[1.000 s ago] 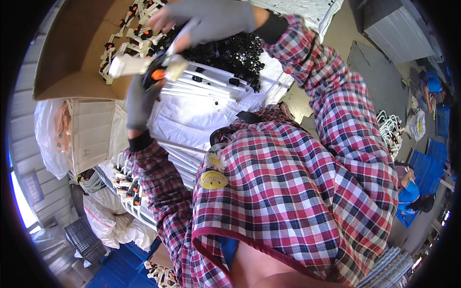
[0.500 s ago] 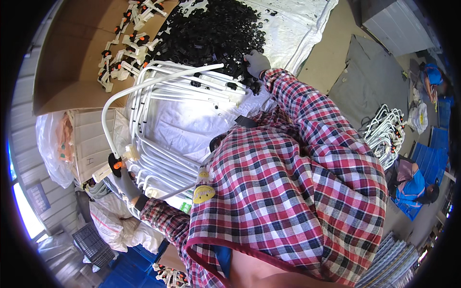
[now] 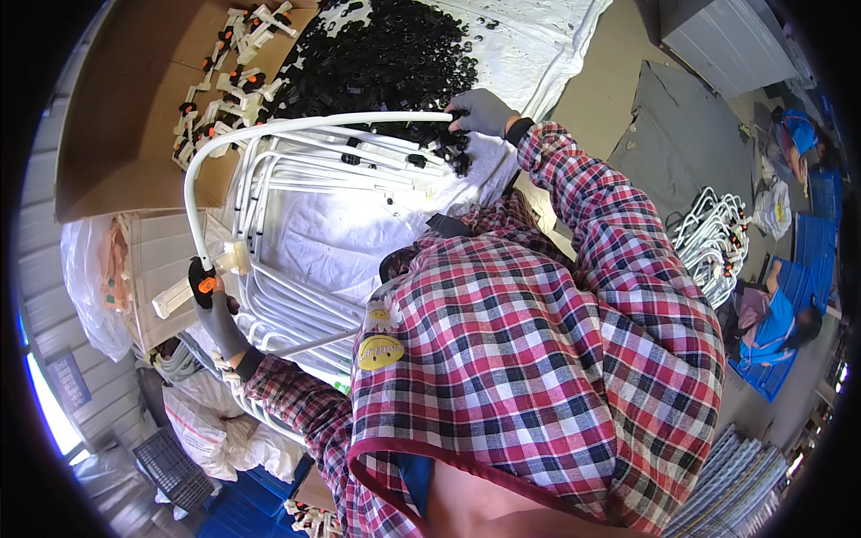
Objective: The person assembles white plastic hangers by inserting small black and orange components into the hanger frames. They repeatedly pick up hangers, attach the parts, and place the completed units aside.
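A white bent tube [image 3: 269, 131] arches over a stack of similar white tubes [image 3: 300, 291]. My left hand [image 3: 220, 323], in a grey glove, is closed around its lower end, where a black fitting with an orange button [image 3: 204, 283] and a cream plastic piece [image 3: 235, 258] sit. My right hand [image 3: 484, 112], also gloved in grey, is closed at the tube's other end and pinches a small black plastic part [image 3: 456, 115] against the tip. Just beyond lies a heap of small black parts [image 3: 386, 58] on white sheeting.
At the far left a cardboard box [image 3: 134, 117] holds cream and black fittings [image 3: 238, 90]. White sacks [image 3: 215, 417] and a grey crate [image 3: 175, 471] stand at the lower left. On the right are another pile of white tubes [image 3: 713, 233] and two people [image 3: 776, 336] in blue.
My right hand has come away from the black heap, toward me, and now meets the tube's tip with a black part. The tube and my left hand have shifted slightly.
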`<action>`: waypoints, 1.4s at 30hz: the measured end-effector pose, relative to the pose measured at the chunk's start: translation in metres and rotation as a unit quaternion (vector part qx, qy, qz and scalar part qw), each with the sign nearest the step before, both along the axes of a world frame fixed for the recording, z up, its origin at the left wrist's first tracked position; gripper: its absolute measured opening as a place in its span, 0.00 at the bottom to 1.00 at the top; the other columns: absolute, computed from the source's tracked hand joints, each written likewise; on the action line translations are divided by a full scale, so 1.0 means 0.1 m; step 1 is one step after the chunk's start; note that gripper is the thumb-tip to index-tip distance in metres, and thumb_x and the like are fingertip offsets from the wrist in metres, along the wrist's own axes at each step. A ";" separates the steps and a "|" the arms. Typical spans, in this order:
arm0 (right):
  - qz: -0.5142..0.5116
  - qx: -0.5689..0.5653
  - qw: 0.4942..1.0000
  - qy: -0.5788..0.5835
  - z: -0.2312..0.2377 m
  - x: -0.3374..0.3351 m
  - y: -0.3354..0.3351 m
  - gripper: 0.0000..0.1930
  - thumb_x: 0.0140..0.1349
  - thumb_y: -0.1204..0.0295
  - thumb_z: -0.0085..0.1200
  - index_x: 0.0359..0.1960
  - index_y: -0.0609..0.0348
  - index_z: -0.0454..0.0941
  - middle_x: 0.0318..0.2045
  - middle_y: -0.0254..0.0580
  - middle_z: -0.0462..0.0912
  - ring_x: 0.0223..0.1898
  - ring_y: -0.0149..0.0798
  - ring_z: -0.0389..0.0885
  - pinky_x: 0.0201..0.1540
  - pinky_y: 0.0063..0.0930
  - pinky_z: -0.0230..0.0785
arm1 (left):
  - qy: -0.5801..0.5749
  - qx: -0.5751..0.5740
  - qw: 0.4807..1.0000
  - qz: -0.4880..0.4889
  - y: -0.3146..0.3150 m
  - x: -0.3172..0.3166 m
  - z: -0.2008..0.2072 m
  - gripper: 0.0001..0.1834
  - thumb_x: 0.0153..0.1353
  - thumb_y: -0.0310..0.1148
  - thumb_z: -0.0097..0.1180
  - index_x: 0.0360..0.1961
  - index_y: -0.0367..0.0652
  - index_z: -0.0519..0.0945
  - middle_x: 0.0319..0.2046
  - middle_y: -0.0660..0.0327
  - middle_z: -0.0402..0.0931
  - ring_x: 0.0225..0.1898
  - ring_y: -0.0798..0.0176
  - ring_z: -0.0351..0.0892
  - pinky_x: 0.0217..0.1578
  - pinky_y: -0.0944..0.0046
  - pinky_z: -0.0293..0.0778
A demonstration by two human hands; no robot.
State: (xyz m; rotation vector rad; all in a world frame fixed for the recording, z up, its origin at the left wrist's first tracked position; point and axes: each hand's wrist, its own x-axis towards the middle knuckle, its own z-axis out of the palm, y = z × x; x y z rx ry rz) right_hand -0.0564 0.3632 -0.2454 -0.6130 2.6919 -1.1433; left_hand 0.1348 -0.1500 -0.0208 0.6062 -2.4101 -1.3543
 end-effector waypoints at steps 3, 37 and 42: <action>0.003 0.032 0.999 0.037 0.12 0.05 0.06 0.23 0.50 0.57 0.69 0.45 0.55 0.84 0.34 0.46 0.85 0.37 0.47 0.82 0.42 0.38 0.72 | 0.005 0.015 0.999 -0.031 -0.02 0.02 0.01 0.29 0.67 0.34 0.57 0.68 0.44 0.68 0.43 0.66 0.76 0.20 0.78 0.61 0.22 0.76 0.61; -0.250 0.004 0.968 -0.033 -0.75 0.78 -0.11 0.13 0.59 0.60 0.58 0.36 0.57 0.79 0.32 0.47 0.82 0.36 0.51 0.82 0.41 0.42 0.73 | -0.071 0.083 0.857 -0.503 1.72 -0.86 0.75 0.52 0.46 0.49 0.75 0.67 0.37 0.63 0.58 0.57 0.72 0.58 0.63 0.72 0.60 0.62 0.65; -0.214 -0.019 0.977 0.004 -1.18 0.57 -0.28 0.09 0.54 0.64 0.59 0.32 0.53 0.77 0.32 0.46 0.80 0.38 0.53 0.80 0.40 0.45 0.72 | -0.089 0.174 0.855 -0.480 1.60 -0.89 0.59 0.61 0.39 0.66 0.71 0.68 0.39 0.62 0.56 0.55 0.74 0.58 0.62 0.71 0.62 0.61 0.62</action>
